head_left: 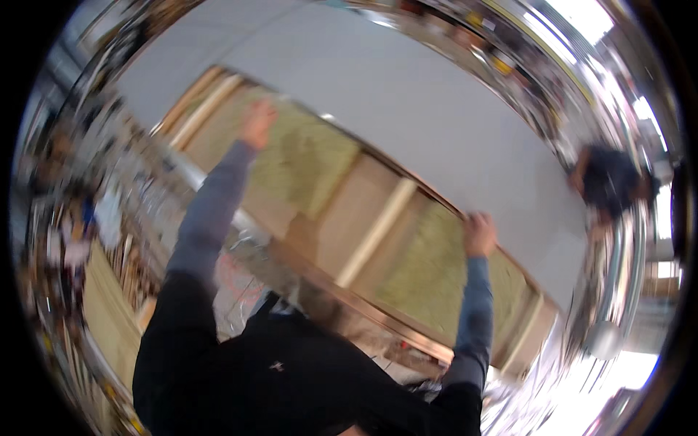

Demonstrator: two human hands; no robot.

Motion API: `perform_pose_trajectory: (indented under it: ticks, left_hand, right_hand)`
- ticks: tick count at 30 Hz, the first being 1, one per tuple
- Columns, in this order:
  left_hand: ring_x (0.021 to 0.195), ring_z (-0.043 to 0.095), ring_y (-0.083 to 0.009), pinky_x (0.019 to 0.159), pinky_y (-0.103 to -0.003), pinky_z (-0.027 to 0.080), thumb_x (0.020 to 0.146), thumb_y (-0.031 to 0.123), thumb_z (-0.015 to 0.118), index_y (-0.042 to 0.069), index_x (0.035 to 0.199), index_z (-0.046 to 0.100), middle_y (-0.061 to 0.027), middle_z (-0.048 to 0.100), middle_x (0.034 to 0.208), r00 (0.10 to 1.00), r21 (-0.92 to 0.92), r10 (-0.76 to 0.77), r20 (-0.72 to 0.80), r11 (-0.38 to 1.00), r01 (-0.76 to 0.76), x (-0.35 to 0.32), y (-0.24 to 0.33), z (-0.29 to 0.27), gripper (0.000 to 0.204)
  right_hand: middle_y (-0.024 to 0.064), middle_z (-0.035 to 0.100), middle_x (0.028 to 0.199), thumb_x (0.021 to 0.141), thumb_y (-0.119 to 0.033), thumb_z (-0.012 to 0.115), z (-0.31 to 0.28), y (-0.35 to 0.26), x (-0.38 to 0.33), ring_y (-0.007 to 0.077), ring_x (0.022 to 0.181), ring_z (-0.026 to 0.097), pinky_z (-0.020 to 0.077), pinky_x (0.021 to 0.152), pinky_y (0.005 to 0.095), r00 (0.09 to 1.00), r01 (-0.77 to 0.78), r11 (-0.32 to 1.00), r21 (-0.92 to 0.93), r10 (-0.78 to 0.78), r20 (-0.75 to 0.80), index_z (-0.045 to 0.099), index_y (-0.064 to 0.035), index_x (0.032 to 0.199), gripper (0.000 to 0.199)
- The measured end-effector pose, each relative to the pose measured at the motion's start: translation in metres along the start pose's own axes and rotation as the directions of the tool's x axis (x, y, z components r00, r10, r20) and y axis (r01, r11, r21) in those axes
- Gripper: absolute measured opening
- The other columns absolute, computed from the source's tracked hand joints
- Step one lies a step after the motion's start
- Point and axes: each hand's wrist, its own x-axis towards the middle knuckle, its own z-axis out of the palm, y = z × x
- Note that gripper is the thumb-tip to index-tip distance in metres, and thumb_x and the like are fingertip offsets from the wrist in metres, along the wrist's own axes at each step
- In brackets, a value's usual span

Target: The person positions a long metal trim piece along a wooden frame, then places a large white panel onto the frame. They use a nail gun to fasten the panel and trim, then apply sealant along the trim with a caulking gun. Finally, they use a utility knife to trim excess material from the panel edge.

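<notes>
A single head-worn fisheye view, tilted and blurred, faces a large flat pale grey board (436, 109) and the long wooden frame with yellowish filling (407, 254) under it at close range. Both grey-sleeved forearms rise from the lower edge into the middle. Straight edges bow toward the dark circular rim, where cluttered surroundings smear past recognition.

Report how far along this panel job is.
Done: wooden studs and yellowish insulation already sit in the frame. In hand: the left hand and right hand press on the lower edge of a large grey panel held over that frame. Left: much of the insulation is uncovered, so the panel is not seated. The picture is too blurred to show fasteners.
</notes>
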Motion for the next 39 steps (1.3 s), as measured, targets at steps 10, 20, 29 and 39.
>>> perform_pose_trajectory:
  ticks: [10, 20, 29, 39]
  left_hand:
    - [0.088, 0.071, -0.0296, 0.081, -0.043, 0.053, 0.097, 0.026, 0.067, -0.003, 0.114, 0.071, -0.0174, 0.073, 0.105, 0.923, 0.305, 0.148, -0.356, 0.952, -0.035, 0.184, 0.026, -0.126, 0.035]
    - [0.093, 0.069, -0.0212, 0.086, -0.034, 0.057, 0.091, 0.015, 0.081, 0.003, 0.104, 0.071, -0.0077, 0.072, 0.103, 0.955, -0.412, -0.288, 0.066, 0.864, 0.289, 0.347, -0.044, -0.186, 0.02]
    - [0.088, 0.069, -0.0192, 0.077, -0.037, 0.058, 0.091, 0.009, 0.078, 0.006, 0.102, 0.067, -0.0062, 0.072, 0.101, 0.945, -0.509, -0.321, -0.063, 0.825, 0.246, 0.332, -0.05, -0.182, 0.016]
    - [0.089, 0.068, -0.017, 0.076, -0.036, 0.053, 0.094, 0.013, 0.075, 0.005, 0.106, 0.065, -0.0038, 0.071, 0.1, 0.944, -0.541, -0.295, -0.146, 0.823, 0.174, 0.322, -0.033, -0.168, 0.017]
  right_hand:
    - [0.0149, 0.064, 0.099, 0.094, -0.027, 0.07, -0.017, -0.042, 0.015, 0.037, 0.091, 0.063, 0.051, 0.077, 0.0484, 0.985, -0.054, 0.952, -0.3, 0.1, 0.141, 0.069, -0.0064, 0.097, 0.021]
    - [0.0171, 0.064, 0.1, 0.093, -0.025, 0.072, -0.011, -0.068, 0.017, 0.0393, 0.091, 0.063, 0.0509, 0.078, 0.0497, 0.963, -0.144, 0.94, -0.309, 0.205, 0.176, 0.07, -0.0049, 0.099, 0.021]
    - [0.0211, 0.069, 0.1, 0.1, -0.032, 0.062, 0.036, -0.104, 0.001, 0.0419, 0.092, 0.064, 0.0501, 0.082, 0.0527, 0.896, -0.436, 0.832, -0.344, 0.437, -0.08, 0.074, -0.0039, 0.112, 0.033]
    - [0.0217, 0.071, 0.104, 0.102, -0.035, 0.061, 0.039, -0.124, 0.012, 0.0402, 0.094, 0.066, 0.0517, 0.084, 0.0499, 0.929, -0.342, 0.85, -0.4, 0.37, -0.008, 0.076, -0.0027, 0.111, 0.037]
